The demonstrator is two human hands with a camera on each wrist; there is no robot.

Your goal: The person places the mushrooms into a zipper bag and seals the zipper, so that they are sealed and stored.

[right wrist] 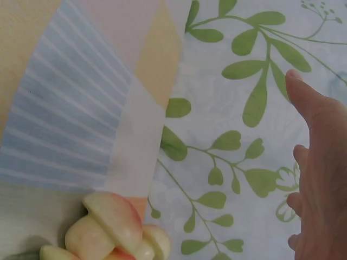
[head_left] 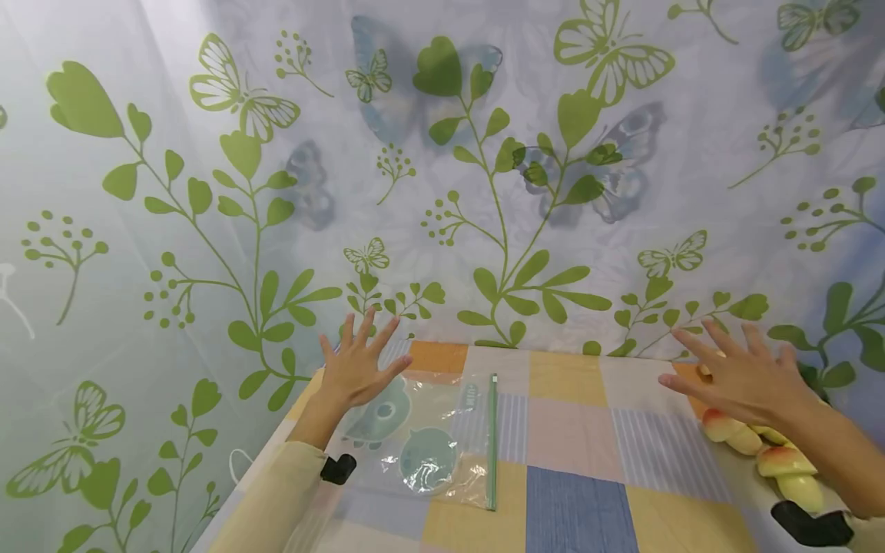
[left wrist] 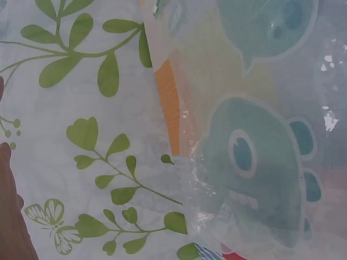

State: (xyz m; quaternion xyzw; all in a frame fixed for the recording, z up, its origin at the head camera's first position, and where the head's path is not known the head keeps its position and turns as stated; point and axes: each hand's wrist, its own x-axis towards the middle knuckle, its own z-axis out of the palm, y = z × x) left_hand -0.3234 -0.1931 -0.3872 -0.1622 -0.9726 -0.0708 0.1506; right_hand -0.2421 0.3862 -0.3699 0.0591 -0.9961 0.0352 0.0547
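Note:
My left hand [head_left: 356,370] is held up with spread fingers above the left part of the table, holding nothing. Below and beside it lies a clear zip bag [head_left: 470,468] with a green slider edge, printed with a green cartoon creature and a round shape. That creature print [left wrist: 255,168] fills much of the left wrist view. On the other side, my right hand [head_left: 750,384] is also raised with its fingers apart and nothing in its grasp. Near and partly behind it sit several yellow-and-red mushroom-shaped pieces [head_left: 788,465], seen closer as a mushroom-shaped piece [right wrist: 114,219] in the right wrist view.
A patchwork-patterned cloth [head_left: 574,430] covers the table. Behind it hangs a pale curtain [head_left: 429,230] with green leaves and butterflies, reaching down to the table's far edge. A thin white loop [head_left: 239,465] shows by the left edge.

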